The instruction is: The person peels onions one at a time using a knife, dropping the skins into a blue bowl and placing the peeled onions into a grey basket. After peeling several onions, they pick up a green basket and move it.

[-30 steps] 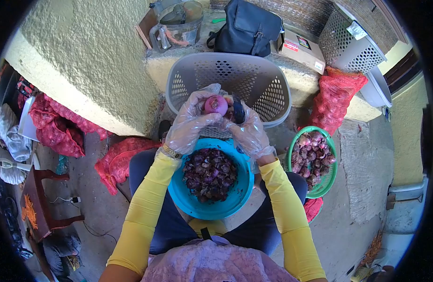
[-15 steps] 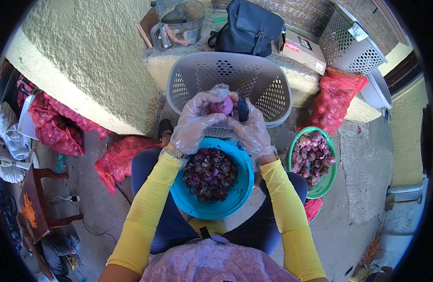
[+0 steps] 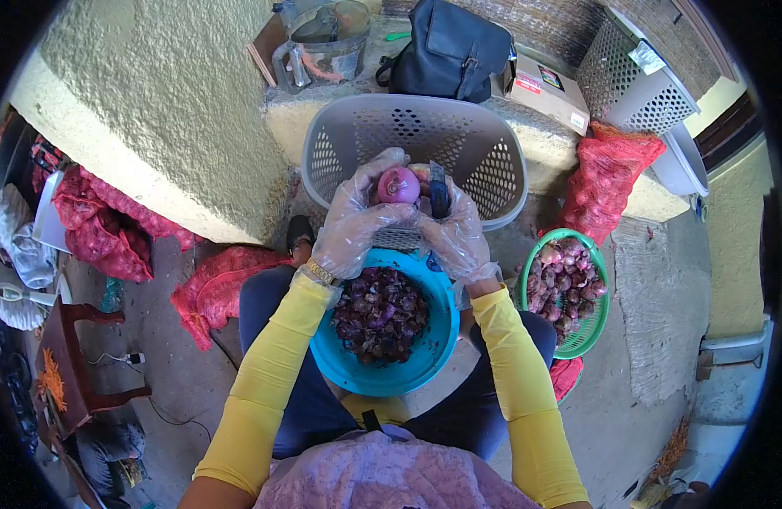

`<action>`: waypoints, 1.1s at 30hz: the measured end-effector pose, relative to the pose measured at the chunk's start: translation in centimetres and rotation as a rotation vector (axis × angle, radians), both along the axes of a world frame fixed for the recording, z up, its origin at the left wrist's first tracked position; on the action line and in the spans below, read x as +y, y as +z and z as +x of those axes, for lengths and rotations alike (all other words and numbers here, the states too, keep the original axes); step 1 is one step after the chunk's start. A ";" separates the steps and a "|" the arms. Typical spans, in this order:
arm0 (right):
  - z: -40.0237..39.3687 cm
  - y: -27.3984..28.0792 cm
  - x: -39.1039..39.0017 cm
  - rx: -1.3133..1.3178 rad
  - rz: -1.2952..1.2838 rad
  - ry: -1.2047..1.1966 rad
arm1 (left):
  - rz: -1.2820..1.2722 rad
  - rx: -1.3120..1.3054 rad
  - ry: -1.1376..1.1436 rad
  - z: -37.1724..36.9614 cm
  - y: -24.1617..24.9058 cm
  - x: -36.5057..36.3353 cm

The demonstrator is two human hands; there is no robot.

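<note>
In a clear plastic glove, my left hand [image 3: 350,216] is closed round a smooth purple-red onion [image 3: 398,185], held above the front rim of a grey basket. My right hand [image 3: 461,233], gloved the same way, is curled beside it around a dark, curved handle-like thing [image 3: 439,198]; what this belongs to is hidden by the fingers. Below both hands, between my knees, a blue basin [image 3: 442,339] holds a heap of dark onion skins [image 3: 380,314]. The grey perforated basket [image 3: 340,119] stands just beyond my hands.
To the right is a green basket [image 3: 605,297] of unpeeled onions, near a red mesh sack [image 3: 607,182]. More red sacks [image 3: 225,288] lie at left. A black bag [image 3: 448,51], a cardboard box [image 3: 545,89] and a clear jug [image 3: 323,59] sit on the ledge.
The onion has turned in my left hand and shows more of its smooth round side. Both hands stay in nearly the same place.
</note>
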State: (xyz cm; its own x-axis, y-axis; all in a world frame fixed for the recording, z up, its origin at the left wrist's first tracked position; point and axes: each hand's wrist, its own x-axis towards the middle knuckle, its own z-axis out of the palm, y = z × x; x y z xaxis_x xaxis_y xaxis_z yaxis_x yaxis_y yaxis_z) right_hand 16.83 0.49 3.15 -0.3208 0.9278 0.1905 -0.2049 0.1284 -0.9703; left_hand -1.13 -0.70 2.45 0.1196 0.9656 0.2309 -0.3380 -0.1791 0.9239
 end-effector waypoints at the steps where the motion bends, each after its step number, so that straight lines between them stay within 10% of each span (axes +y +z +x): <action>1: 0.1 0.2 0.0 -0.046 0.007 -0.007 | 0.001 0.000 0.000 0.0 0.3 -0.1; 11: 1.2 2.6 -0.2 -0.142 -0.268 -0.013 | -0.198 -0.407 -0.062 -0.5 0.0 -0.3; 33: 1.1 2.5 -0.1 -0.960 0.623 -0.313 | -0.402 -0.636 -0.178 1.2 -1.2 -0.3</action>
